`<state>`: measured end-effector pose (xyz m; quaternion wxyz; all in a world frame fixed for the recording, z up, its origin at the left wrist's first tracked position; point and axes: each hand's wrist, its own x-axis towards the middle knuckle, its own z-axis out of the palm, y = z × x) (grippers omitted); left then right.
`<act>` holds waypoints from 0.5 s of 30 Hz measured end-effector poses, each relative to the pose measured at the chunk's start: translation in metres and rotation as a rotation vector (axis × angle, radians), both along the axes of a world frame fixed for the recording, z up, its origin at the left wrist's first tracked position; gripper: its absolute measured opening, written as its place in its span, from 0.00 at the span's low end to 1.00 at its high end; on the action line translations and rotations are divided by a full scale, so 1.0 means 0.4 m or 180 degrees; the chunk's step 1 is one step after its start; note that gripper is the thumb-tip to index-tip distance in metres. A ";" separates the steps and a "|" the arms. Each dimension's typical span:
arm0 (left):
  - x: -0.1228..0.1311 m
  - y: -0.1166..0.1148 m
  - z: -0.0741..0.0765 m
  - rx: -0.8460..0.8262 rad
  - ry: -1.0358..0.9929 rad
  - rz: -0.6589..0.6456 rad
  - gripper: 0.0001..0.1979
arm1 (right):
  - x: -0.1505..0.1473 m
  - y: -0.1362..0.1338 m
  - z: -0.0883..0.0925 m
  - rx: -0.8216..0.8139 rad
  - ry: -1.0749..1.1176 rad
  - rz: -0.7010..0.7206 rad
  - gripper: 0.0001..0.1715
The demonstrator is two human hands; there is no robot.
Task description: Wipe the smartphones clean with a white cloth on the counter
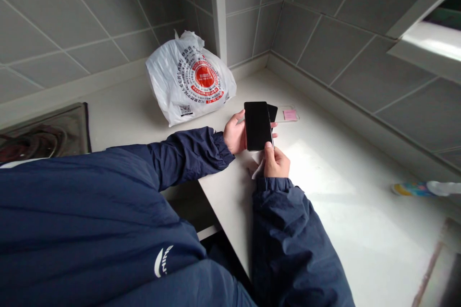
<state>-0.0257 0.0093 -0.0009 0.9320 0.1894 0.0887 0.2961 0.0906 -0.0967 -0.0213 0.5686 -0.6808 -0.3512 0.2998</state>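
A black smartphone (258,126) with a dark screen is held above the white counter. My left hand (235,132) wraps round its left side and back, with fingertips showing past the right edge. At the lower right corner my right hand (276,161) pinches the phone, thumb on the front. Below the phone, a pale crumpled cloth or tissue (258,171) shows beside my right hand. Just behind the phone, another flat black object (272,112) is partly hidden. A clear case with a pink label (290,114) lies on the counter to the right.
A white plastic bag (190,79) with red and black print stands at the back left of the counter (324,230). A dark-framed stove or tray (46,134) is at the far left. A colourful bottle (414,189) lies at the right. Tiled walls meet behind.
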 end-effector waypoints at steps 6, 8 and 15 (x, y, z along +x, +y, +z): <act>0.000 -0.007 0.010 -0.0025 0.0018 -0.0107 0.37 | 0.020 0.013 0.007 0.0086 0.0678 0.0161 0.28; 0.000 -0.007 0.011 0.0000 0.0048 -0.0133 0.36 | 0.028 0.017 0.007 0.0105 0.0881 0.0156 0.29; -0.002 0.001 -0.014 0.0319 0.0497 -0.0331 0.25 | 0.054 0.021 -0.017 0.0159 0.1218 -0.0214 0.29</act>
